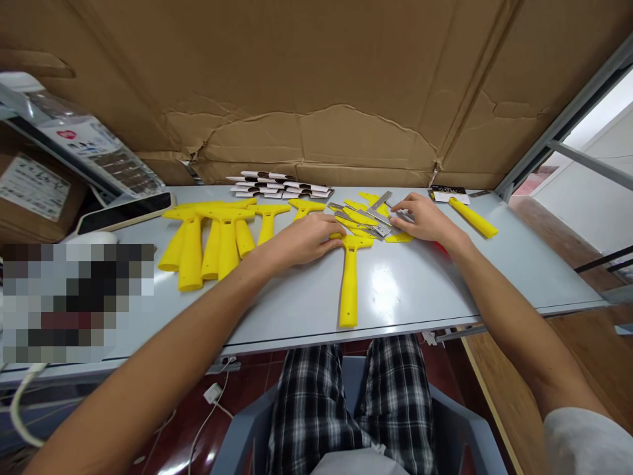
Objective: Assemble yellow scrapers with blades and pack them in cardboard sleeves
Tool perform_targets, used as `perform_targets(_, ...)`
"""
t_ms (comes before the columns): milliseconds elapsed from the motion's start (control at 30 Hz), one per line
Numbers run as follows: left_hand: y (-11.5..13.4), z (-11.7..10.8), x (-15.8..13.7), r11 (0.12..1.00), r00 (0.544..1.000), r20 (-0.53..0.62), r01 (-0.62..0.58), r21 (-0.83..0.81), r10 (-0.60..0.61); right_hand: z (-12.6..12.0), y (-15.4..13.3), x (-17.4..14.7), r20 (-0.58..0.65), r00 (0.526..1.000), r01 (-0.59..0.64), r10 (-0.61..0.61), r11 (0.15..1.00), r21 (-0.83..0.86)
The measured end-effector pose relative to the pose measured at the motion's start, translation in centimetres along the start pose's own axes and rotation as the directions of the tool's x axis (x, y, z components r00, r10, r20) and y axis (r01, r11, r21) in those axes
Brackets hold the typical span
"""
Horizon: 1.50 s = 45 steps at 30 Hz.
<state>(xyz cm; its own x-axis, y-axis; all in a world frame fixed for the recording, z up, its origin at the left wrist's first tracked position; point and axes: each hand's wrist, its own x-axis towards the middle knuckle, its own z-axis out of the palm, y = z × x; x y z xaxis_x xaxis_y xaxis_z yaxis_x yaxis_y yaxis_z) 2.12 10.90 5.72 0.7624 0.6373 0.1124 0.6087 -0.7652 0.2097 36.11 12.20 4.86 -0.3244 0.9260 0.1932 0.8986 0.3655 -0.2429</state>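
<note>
My left hand [312,239] is closed at the left end of a yellow plastic scraper's [349,280] T-shaped head, thumb and fingertips on it. The scraper lies with its handle toward me. On the right, my right hand [422,219] reaches over a loose pile of metal blades [380,202] and flat yellow plastic pieces [360,216]. Its thumb and fingers are bent around a metal blade [406,216], partly hidden by the fingers. More yellow scrapers [228,247] lie grouped to the left of my left hand.
White folded cards [281,186] are stacked at the back. At the right rear lie another yellow scraper [473,218] and a black-and-white card [451,194]. A phone [126,212] rests at left. Cardboard [316,79] walls the back; a metal frame [558,112] borders the right.
</note>
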Motion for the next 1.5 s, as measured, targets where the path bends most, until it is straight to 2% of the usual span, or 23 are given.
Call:
perform_targets(133, 0.1, -0.1, 0.0, 1.000, 1.000, 0.004, 0.005, 0.001, -0.005, 0.6, -0.9, 0.3, 0.047, 0.999, 0.005, -0.003, 0.999, -0.032)
perform_targets(300, 0.1, 0.0, 0.0, 1.000, 1.000, -0.001, -0.003, -0.001, 0.003, 0.4, -0.6, 0.6, 0.051, 0.999, 0.000, -0.002, 1.000, 0.030)
perform_targets(433, 0.2, -0.2, 0.0, 1.000, 1.000, 0.002, -0.001, 0.001, 0.001, -0.2, -0.7, 0.4, 0.022, 1.000, -0.008, 0.007, 0.999, 0.054)
perform_targets(567, 0.3, -0.4, -0.1, 1.000, 1.000, -0.004, -0.002, 0.001, 0.002, -1.1, -0.5, 0.1, -0.058, 0.992, -0.103, 0.112, 0.984, 0.146)
perform_targets(633, 0.3, -0.5, -0.1, 1.000, 1.000, -0.008, -0.001, 0.004, 0.001, -1.7, -0.1, 0.1, -0.074, 0.975, -0.178, 0.209, 0.937, 0.301)
perform_targets(767, 0.4, -0.5, -0.1, 1.000, 1.000, -0.003, 0.005, 0.003, -0.005, -2.8, 1.4, 0.1, -0.091, 0.919, -0.267, 0.385, 0.774, 0.574)
perform_targets(867, 0.4, -0.5, -0.1, 1.000, 1.000, 0.001, 0.009, 0.000, -0.009, -3.1, 2.5, 0.3, -0.165, 0.884, -0.244, 0.438, 0.731, 0.637)
perform_targets(933, 0.4, -0.5, -0.1, 1.000, 1.000, 0.005, 0.011, -0.002, -0.011, -2.8, 3.1, 0.4, -0.144, 0.880, -0.263, 0.452, 0.716, 0.646)
perform_targets(1033, 0.4, -0.5, -0.1, 1.000, 1.000, 0.005, 0.016, -0.004, -0.016, -1.9, 3.2, 0.6, -0.021, 0.899, -0.328, 0.438, 0.703, 0.631)
perform_targets(1100, 0.4, -0.5, -0.1, 1.000, 1.000, 0.002, 0.019, -0.006, -0.019, -1.4, 2.7, 0.6, 0.020, 0.924, -0.314, 0.382, 0.726, 0.612)
perform_targets(1200, 0.4, -0.5, -0.1, 1.000, 1.000, 0.010, 0.016, -0.004, -0.016, -0.6, 1.1, 0.4, 0.013, 0.957, -0.250, 0.290, 0.802, 0.543)
perform_targets(1333, 0.5, -0.6, -0.2, 1.000, 1.000, 0.009, 0.014, -0.001, -0.014, 0.1, -1.2, 0.3, -0.022, 0.979, -0.177, 0.203, 0.894, 0.412)
perform_targets(1433, 0.5, -0.6, -0.3, 1.000, 1.000, -0.001, 0.020, 0.001, -0.020, 0.2, -2.2, 0.2, -0.055, 0.986, -0.122, 0.157, 0.908, 0.401)
perform_targets(1500, 0.5, -0.5, -0.3, 1.000, 0.999, -0.042, 0.016, 0.004, -0.015, -0.2, -2.6, 0.0, -0.099, 0.977, -0.124, 0.187, 0.886, 0.448)
